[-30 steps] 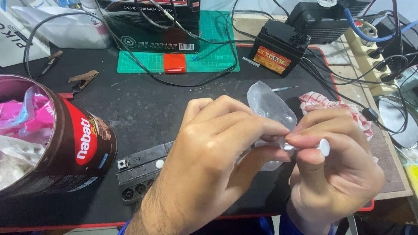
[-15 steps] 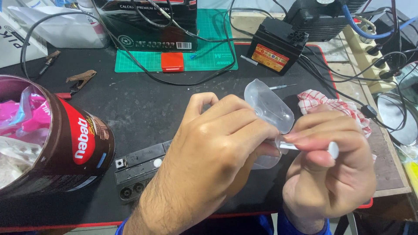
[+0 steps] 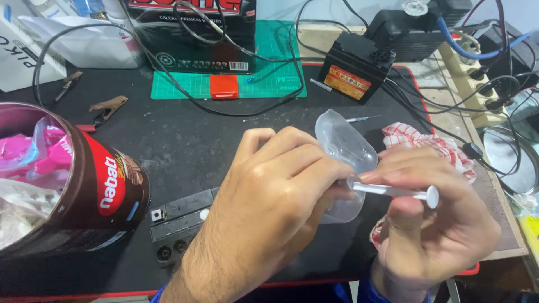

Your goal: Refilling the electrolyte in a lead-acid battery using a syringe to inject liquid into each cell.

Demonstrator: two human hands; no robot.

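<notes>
Our left hand (image 3: 275, 207) wraps its fingers around a clear, thin-walled plastic cup (image 3: 343, 148), rounded and glossy, held tilted above the black matte worktop (image 3: 185, 140). Our right hand (image 3: 432, 224) pinches a slim white plastic syringe (image 3: 393, 191) with a flat round plunger end, its fingers closed on the barrel, the tip meeting the cup's side. Just behind the right hand lies a crumpled red-and-white checked cloth (image 3: 421, 140). At left lies a brown cylindrical tin (image 3: 106, 185) holding pink wrappers; a boxy black battery (image 3: 359, 70) sits further back.
</notes>
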